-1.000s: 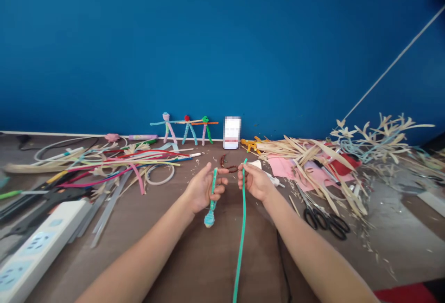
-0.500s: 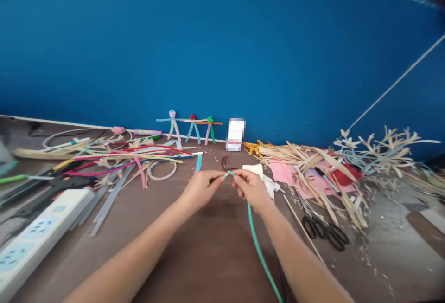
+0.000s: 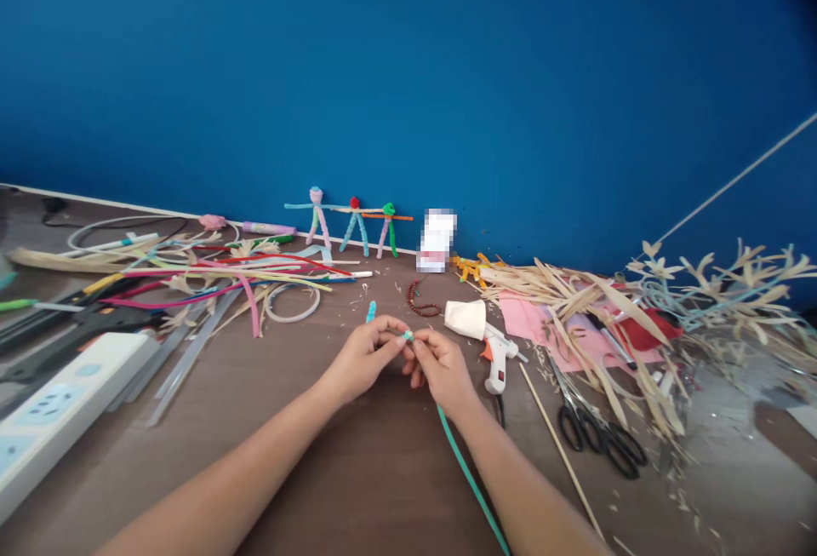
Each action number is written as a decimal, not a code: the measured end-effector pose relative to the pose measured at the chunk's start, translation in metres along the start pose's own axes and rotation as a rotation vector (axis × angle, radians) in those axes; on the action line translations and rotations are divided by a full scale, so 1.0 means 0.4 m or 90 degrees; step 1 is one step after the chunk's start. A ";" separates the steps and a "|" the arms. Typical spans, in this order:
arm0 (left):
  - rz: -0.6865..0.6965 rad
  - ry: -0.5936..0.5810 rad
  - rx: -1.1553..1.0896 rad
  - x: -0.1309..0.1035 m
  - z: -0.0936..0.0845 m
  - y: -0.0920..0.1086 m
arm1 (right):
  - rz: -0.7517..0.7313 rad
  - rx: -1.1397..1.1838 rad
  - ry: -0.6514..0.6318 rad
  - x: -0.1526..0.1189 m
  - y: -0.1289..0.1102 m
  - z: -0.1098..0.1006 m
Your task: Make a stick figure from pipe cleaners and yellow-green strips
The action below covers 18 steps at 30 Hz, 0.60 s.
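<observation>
Both pinching one fuzzy teal pipe cleaner [image 3: 469,479]: left hand [image 3: 361,358], right hand [image 3: 442,370]; joint hidden by fingertips; lower end cut off.

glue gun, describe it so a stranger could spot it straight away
On the brown table, look just right of the right hand. The glue gun lies there, white with orange trim, beside a white paper cup; the black scissors lie further right.

Both forearms are bare up to the picture edge; no sleeve shows. The left hand [image 3: 361,358] and right hand [image 3: 440,366] wear no gloves. Rings or a watch are not visible.
</observation>
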<state>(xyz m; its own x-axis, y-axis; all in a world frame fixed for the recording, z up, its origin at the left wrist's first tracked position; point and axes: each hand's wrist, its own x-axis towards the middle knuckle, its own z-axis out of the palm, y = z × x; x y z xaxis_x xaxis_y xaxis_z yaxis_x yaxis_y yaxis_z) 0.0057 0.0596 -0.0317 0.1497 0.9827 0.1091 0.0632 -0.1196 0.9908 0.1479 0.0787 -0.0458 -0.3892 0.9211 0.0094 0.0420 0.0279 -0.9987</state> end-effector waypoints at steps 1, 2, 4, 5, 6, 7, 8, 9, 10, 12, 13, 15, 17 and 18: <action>-0.002 -0.003 -0.011 -0.001 0.000 0.000 | -0.002 0.004 0.000 -0.001 0.001 0.001; -0.005 -0.007 -0.022 -0.001 -0.001 -0.001 | -0.003 0.006 0.001 -0.001 0.002 0.001; -0.011 -0.015 -0.043 -0.001 0.000 -0.002 | -0.004 0.004 0.003 -0.003 0.001 0.001; -0.013 -0.015 -0.051 0.000 0.001 -0.003 | -0.005 0.003 0.005 -0.003 0.000 0.001; -0.015 -0.013 -0.060 0.000 0.001 -0.004 | -0.005 0.002 0.006 -0.004 0.000 0.001; -0.015 -0.009 -0.066 0.000 0.002 -0.005 | -0.004 0.002 0.008 -0.005 -0.001 0.001; -0.016 -0.005 -0.070 -0.001 0.002 -0.006 | -0.003 0.002 0.009 -0.005 -0.001 0.000; -0.016 -0.001 -0.072 -0.001 0.003 -0.007 | -0.002 0.001 0.009 -0.006 -0.001 0.000; -0.017 0.002 -0.073 -0.001 0.003 -0.007 | -0.002 0.001 0.009 -0.006 0.000 0.000; -0.019 0.005 -0.072 -0.002 0.004 -0.005 | 0.000 0.004 0.011 -0.006 0.003 0.001; -0.020 0.007 -0.069 -0.003 0.004 -0.004 | -0.001 0.008 0.012 -0.006 0.004 0.001; -0.018 0.014 -0.061 -0.003 0.005 -0.002 | -0.005 0.016 0.016 -0.007 0.005 0.002; -0.012 0.025 -0.050 -0.004 0.006 -0.001 | -0.009 0.012 0.017 -0.008 0.003 0.002; -0.009 0.031 -0.044 -0.004 0.006 0.000 | -0.009 0.007 0.018 -0.009 0.002 0.002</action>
<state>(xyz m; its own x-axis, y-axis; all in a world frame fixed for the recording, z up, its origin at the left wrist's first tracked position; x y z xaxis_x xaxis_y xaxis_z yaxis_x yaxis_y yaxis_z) 0.0079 0.0578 -0.0323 0.1006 0.9901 0.0977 -0.0041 -0.0978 0.9952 0.1486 0.0750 -0.0466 -0.3628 0.9315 0.0249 0.0271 0.0372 -0.9989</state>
